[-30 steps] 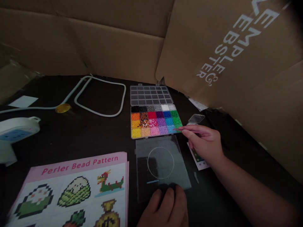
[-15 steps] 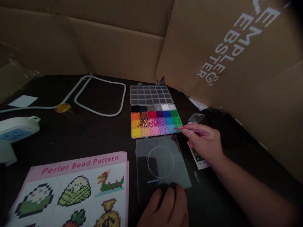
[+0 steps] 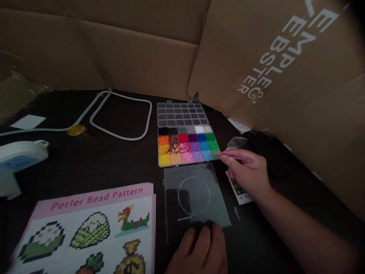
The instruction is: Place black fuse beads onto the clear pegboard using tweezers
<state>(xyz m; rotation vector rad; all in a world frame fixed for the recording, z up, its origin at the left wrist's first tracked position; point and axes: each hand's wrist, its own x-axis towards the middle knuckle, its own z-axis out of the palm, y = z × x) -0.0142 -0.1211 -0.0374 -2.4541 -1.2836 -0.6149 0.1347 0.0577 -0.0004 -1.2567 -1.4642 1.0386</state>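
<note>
My right hand (image 3: 247, 172) grips thin pink tweezers (image 3: 225, 154) whose tip rests at the light-blue compartment in the near right corner of an open bead box (image 3: 188, 146) filled with many colours. Its clear lid (image 3: 181, 114) lies flat behind it. In front of the box lies a clear square pegboard (image 3: 196, 196) with a short row of blue beads near its front edge. My left hand (image 3: 199, 249) presses its fingers on the pegboard's near edge, holding nothing.
A pink "Perler Bead Pattern" sheet (image 3: 88, 228) lies at the front left. A white power strip (image 3: 19, 156) and its looped cable (image 3: 122, 114) sit at the left and back. Tall cardboard walls (image 3: 270, 68) close in the back and right. A small clear lid (image 3: 236, 142) lies right of the box.
</note>
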